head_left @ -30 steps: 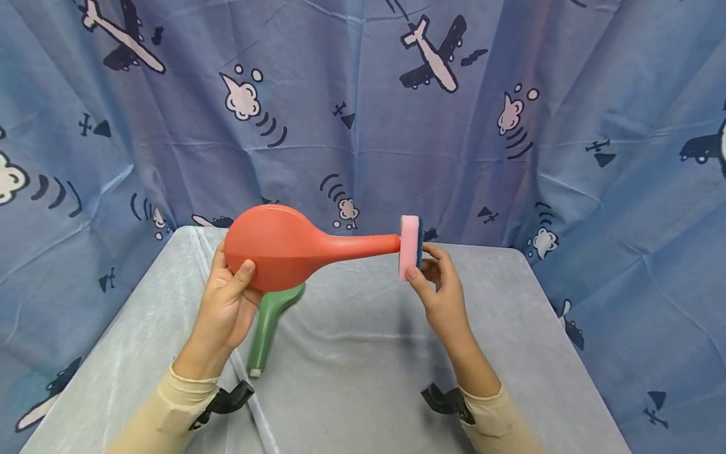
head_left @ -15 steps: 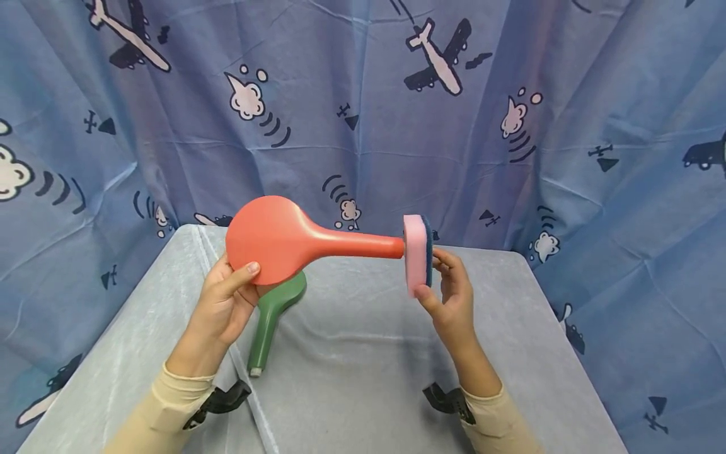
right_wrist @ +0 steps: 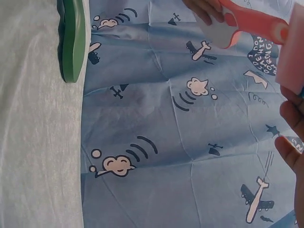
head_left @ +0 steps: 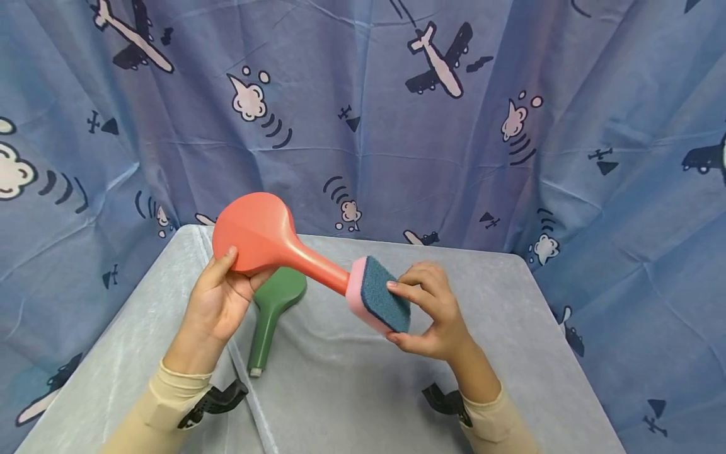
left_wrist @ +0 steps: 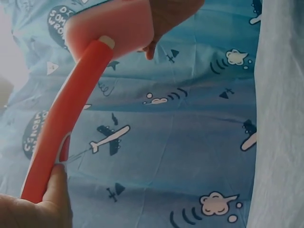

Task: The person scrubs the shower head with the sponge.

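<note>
Sponge (head_left: 379, 301) pinched in right hand (head_left: 431, 312) grip, against red shower head (head_left: 266, 239) handle tip.

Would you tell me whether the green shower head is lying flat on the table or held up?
Lying flat: the green shower head rests on the table, untouched.

The left hand (head_left: 218, 302) covered the near rim of the red shower head (head_left: 255, 232), which in turn hid part of the green shower head (head_left: 272, 309). In the left wrist view the sponge (left_wrist: 111, 26) ran off the top edge, and in the right wrist view only fingertips of the right hand (right_wrist: 292, 137) showed at the edge.
</note>
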`<action>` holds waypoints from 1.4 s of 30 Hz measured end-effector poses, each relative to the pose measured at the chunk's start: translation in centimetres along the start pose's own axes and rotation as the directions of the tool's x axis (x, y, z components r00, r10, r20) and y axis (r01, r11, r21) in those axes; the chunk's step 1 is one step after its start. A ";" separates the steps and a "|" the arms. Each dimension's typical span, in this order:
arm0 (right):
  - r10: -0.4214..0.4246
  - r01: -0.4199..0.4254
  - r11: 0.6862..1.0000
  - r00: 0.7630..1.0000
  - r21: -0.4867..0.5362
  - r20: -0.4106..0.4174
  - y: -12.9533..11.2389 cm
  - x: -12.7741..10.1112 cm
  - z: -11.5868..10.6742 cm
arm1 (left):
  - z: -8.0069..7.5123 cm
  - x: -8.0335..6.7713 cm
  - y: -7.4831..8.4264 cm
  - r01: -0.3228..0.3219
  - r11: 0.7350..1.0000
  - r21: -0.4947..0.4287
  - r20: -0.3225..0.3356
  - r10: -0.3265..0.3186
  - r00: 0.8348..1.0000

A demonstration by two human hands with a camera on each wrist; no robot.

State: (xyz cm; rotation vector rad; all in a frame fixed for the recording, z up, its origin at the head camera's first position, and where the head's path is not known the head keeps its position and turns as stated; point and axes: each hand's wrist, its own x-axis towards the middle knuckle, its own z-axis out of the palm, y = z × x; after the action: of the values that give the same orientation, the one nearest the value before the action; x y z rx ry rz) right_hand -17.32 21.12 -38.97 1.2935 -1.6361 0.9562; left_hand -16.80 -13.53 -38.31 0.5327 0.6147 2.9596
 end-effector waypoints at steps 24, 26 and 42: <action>0.196 -0.122 0.951 0.948 -0.283 0.251 -1.9 -0.4 1.6 | -0.1 -1.1 -4.1 0.217 0.814 0.539 -0.095 -0.197 0.976; 0.273 -0.197 0.922 0.941 -0.334 0.199 -1.7 -0.7 1.7 | -0.1 -1.2 -4.4 0.238 0.800 0.551 -0.092 -0.225 0.970; 0.496 -0.369 0.803 0.849 -0.468 0.182 0.5 -2.8 2.1 | -3.1 -0.4 -6.7 0.379 0.768 0.516 -0.251 -0.288 0.924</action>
State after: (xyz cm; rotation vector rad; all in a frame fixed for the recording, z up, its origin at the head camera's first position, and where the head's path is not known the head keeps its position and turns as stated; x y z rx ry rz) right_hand -17.76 20.27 -42.43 0.7956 -2.2987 0.6230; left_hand -17.50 -8.59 -43.76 0.1769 1.4476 2.4631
